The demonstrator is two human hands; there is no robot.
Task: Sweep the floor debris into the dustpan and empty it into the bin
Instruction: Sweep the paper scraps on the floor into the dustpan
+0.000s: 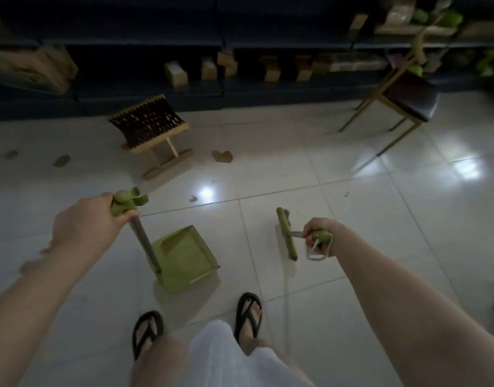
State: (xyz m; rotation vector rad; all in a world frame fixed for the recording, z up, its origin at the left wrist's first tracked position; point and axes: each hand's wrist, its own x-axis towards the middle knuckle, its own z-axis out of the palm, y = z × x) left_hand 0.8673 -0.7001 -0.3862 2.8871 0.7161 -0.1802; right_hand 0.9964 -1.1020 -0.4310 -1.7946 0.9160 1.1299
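Left hand (84, 219) gripping the dustpan (181, 258) pole, right hand (319, 236) gripping the broom (287, 233), she is probably best pulling the scraps (223, 156) panward with its lip flat.

We are reaching both bare arms forward and down, forearms coming in from the near corners and angling toward the middle. Our left hand (84, 219) is sitting farther out, knuckles up, fingers wrapping tight round the green grip at the top of the dustpan handle (125, 203). Our right hand (319, 234) is sitting a little nearer and to the right, wrist bending inward, fingers curling closed round the green end of the broom handle (321, 236). The two hands are staying well apart. Below them our feet (248, 317) are standing in black sandals, the right one placed slightly farther forward than the left, with bare knees showing at the near edge.
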